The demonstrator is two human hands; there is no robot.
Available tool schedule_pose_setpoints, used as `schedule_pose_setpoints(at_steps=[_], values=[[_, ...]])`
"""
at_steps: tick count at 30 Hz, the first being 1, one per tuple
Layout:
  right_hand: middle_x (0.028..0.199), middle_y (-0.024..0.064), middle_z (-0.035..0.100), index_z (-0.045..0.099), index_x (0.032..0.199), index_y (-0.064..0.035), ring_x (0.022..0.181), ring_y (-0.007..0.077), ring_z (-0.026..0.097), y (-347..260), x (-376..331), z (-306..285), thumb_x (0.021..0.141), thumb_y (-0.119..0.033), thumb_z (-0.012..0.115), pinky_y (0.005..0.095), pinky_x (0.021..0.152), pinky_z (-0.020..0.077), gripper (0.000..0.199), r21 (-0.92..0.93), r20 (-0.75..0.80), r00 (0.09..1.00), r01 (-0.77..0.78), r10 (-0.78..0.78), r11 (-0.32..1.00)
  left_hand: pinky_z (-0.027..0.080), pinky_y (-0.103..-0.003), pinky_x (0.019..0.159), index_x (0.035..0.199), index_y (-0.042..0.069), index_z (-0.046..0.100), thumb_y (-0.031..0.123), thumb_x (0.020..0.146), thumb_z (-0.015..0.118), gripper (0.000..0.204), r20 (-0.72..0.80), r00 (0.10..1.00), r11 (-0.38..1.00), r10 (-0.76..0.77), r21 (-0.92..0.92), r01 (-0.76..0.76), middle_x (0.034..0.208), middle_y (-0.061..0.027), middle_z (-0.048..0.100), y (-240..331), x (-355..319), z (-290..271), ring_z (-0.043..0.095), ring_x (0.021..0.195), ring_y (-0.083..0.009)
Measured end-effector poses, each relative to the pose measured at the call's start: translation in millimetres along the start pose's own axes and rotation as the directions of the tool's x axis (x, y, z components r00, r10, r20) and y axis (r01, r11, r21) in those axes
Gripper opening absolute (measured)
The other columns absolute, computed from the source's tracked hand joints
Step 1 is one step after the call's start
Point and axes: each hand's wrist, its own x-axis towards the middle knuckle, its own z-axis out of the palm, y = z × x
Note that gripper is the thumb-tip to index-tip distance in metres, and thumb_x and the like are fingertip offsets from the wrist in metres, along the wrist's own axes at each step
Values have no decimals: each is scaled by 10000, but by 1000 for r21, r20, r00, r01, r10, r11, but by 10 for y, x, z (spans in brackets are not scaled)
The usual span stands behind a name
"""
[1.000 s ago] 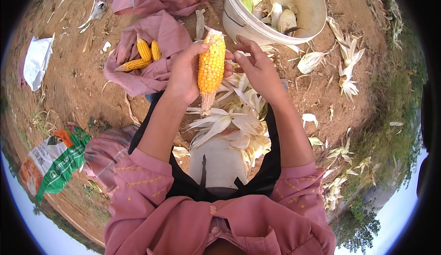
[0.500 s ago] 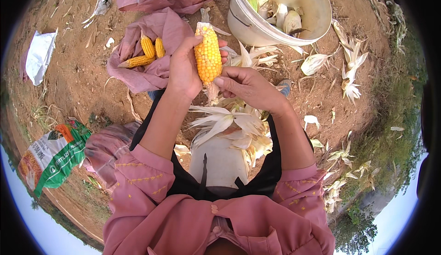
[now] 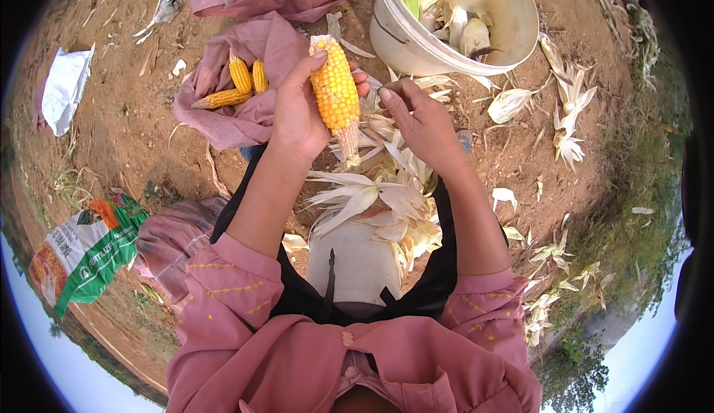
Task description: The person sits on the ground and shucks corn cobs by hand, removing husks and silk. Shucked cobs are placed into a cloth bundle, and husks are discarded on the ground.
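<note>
The left hand (image 3: 297, 112) grips a cob (image 3: 336, 89); the right hand (image 3: 420, 119), half-curled, holds nothing beside it, husks (image 3: 375, 197) below, bucket (image 3: 416, 49) beyond.

the left hand (image 3: 299, 112) wraps the corn cob (image 3: 336, 89), so the cob's far side and the palm are out of sight. the right hand (image 3: 422, 119) shows only its back; whether its fingertips pinch anything can't be told. the white bucket (image 3: 416, 49) is cut by the top edge, its contents blurred. the pink cloth (image 3: 245, 115) hides part of the husked cobs (image 3: 236, 86).
</note>
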Motion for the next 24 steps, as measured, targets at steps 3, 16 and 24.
schedule_pose_setpoints(at_steps=[3,16,24], values=[[740,42,574,575,875,-8,685,124,540,-99,15,-61,913,-333,537,269,634,450,329,311,305,941,-244,147,919,508,-382,793,1039,-31,482,231,863,499,317,-5,1000,1000,-4,-3,4,951,-178,592,2,-3,-8,605,847,-284],[698,108,578,554,796,-5,626,210,552,-201,-67,37,862,-183,569,333,596,439,190,23,257,966,11,-16,1000,513,-400,779,1006,-13,475,226,854,517,286,-131,989,996,72,56,-65,883,-174,594,-38,16,-20,607,815,-287],[1063,173,577,494,1099,18,786,279,626,-42,-10,58,856,-127,539,345,699,494,286,-12,-144,989,-43,41,999,504,-403,801,1073,-51,509,237,881,451,351,-37,999,998,-21,-62,18,951,-199,597,-14,13,-16,599,853,-290]])
